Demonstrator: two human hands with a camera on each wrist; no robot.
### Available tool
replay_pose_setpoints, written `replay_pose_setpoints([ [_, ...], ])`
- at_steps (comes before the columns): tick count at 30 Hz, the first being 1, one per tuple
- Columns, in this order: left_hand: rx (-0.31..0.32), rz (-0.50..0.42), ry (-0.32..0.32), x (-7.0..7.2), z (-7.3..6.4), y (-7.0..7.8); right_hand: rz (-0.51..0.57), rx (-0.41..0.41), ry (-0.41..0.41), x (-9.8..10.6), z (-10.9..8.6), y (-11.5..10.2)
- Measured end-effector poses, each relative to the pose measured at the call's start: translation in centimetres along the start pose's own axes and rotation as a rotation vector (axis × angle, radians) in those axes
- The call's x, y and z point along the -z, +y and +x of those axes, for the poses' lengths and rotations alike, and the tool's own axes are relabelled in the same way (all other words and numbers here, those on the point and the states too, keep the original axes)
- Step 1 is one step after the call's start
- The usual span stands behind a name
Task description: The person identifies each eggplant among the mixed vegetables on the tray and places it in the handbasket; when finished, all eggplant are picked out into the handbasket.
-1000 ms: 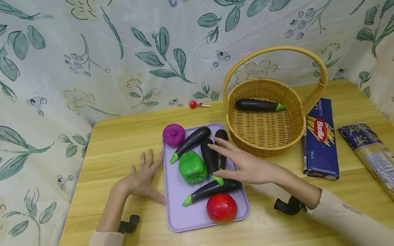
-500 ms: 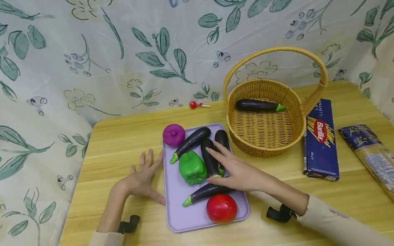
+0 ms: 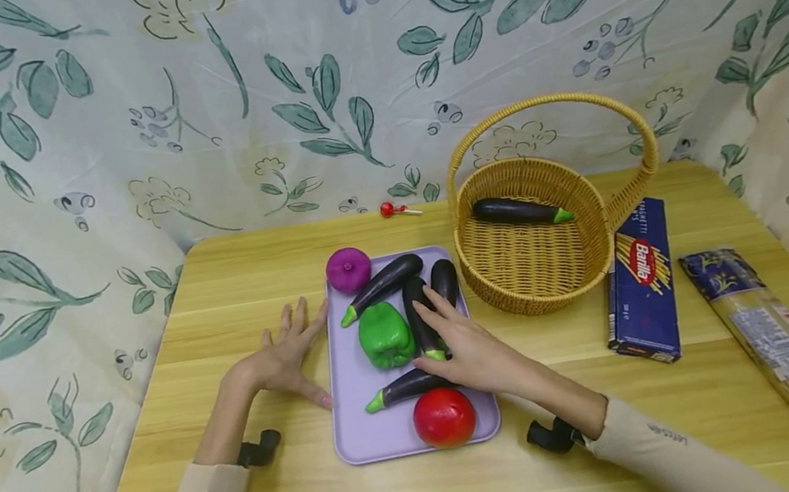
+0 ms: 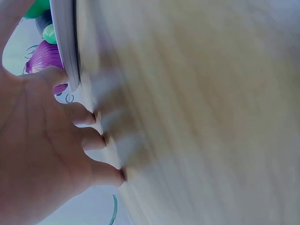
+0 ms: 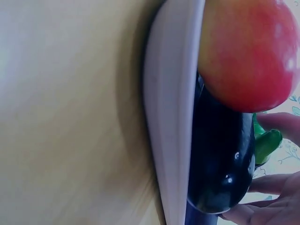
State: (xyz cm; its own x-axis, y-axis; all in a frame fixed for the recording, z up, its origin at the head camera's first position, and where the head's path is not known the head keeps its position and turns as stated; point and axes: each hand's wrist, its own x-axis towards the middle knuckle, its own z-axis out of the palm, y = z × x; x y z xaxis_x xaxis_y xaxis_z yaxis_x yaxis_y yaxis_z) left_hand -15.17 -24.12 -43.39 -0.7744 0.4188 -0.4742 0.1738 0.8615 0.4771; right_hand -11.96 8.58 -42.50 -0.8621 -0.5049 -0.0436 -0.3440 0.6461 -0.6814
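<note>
A lilac tray (image 3: 362,444) holds several dark eggplants, a green bell pepper (image 3: 385,335), a purple onion (image 3: 348,270) and a round red fruit (image 3: 445,417). My right hand (image 3: 473,348) hovers over the tray's right side, fingers spread. Its fingertips overlap the upright middle eggplant (image 3: 419,314), with the thumb near that eggplant's green stem end. Another eggplant (image 3: 445,279) lies just right of it, partly hidden by the hand. Spread along the tray's left side, my left hand (image 3: 281,364) has fingertips on the table and its thumb at the tray rim (image 4: 63,42).
A wicker basket (image 3: 491,287) with one eggplant (image 3: 520,211) inside stands behind and right of the tray. Beside it lie a blue spaghetti box (image 3: 640,287) and a long pasta bag (image 3: 788,350). A red lollipop (image 3: 387,209) rests at the table's back edge.
My right hand has moved left and slightly down over the eggplants, its thumb reaching past the middle eggplant's stem end. The left hand has stayed in place.
</note>
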Motion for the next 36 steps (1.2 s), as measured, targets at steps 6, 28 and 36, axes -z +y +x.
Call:
replay_pose_setpoints([
  [6, 0.001, -0.001, 0.002, 0.0, -0.1, 0.0, -0.015, 0.014, 0.036, -0.3, 0.1, -0.2],
  [28, -0.020, -0.006, 0.008, 0.0, 0.0, -0.1, -0.099, 0.057, 0.202, -0.4, -0.8, -0.7],
  [36, -0.015, 0.000, 0.010, -0.1, 0.0, -0.1, -0.161, 0.056, 0.249, 0.0, -1.3, -1.1],
])
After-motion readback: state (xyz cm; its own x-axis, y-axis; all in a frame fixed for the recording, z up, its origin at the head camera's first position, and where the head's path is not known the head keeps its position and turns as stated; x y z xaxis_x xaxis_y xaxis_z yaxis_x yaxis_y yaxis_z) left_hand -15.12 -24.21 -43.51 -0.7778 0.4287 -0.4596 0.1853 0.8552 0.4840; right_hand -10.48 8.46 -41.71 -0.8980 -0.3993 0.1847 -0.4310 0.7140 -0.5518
